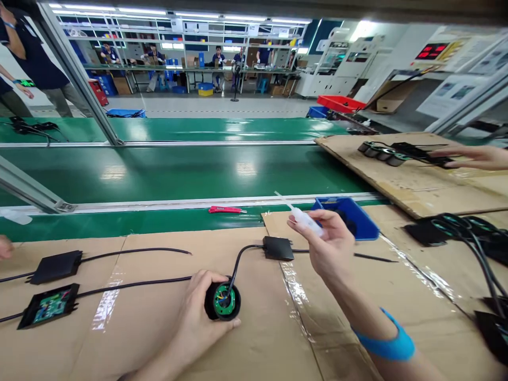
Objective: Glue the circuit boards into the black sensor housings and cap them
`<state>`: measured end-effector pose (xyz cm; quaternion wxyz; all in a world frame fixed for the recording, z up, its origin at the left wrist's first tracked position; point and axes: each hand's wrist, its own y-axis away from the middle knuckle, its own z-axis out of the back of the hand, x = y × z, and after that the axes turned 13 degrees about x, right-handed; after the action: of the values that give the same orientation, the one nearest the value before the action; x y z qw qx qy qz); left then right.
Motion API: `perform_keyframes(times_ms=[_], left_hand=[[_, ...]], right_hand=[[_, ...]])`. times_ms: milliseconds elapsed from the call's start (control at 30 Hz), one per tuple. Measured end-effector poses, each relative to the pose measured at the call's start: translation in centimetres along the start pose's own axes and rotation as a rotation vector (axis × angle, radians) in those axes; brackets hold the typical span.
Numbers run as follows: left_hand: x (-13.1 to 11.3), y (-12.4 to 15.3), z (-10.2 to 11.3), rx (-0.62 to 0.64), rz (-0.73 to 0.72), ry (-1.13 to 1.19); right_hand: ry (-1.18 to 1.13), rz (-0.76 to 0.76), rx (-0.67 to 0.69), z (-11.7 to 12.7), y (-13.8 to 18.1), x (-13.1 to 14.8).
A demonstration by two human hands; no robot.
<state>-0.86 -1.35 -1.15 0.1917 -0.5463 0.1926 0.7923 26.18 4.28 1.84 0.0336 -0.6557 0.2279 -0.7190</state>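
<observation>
My left hand (204, 304) is closed around a round black housing (237, 309), its open side facing up. Inside it shows a green ring-shaped circuit board (219, 308) with small coloured wires. From the housing a black cable (238, 262) runs to a black box (279, 248) lying on the cardboard. Raised above that box, my right hand (331, 241) grips a small white squeeze bottle (306, 221) with a thin nozzle pointing up and left. The nozzle tip is well apart from the housing.
A red utility knife (227, 210) lies by the rail. Behind my right hand stands a blue bin (363, 219). On the left are a closed black box (57, 267) and an open one with a circuit board (50, 307). Another person's hand (472, 157) touches parts at the right.
</observation>
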Motion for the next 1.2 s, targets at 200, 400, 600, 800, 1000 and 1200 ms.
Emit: perform_keyframes(times_ms=[200, 400, 600, 800, 1000, 1200], left_hand=[[0.2, -0.3, -0.2, -0.02, -0.019, -0.232], [-0.3, -0.3, 0.6, 0.007, 0.088, -0.261], [-0.7, 0.1, 1.7, 0.11, 0.057, -0.177], [-0.9, 0.1, 1.8, 0.112, 0.075, -0.175], [-0.6, 0.5, 2.0, 0.131, 0.067, -0.094], [-0.6, 0.6, 1.6, 0.086, 0.056, -0.086]], right_hand=[[0.195, -0.112, 0.141, 0.5, -5.6, -5.8], [0.387, -0.176, 0.276, 0.2, -8.8, -9.1], [0.495, -0.163, 0.421, -2.2, -8.8, -9.8], [0.616, -0.127, 0.469, -3.9, -8.6, -9.8], [0.689, -0.021, 0.497, -3.4, -4.8, -6.1], [0.632, 0.233, 1.044, -5.4, 2.0, 0.2]])
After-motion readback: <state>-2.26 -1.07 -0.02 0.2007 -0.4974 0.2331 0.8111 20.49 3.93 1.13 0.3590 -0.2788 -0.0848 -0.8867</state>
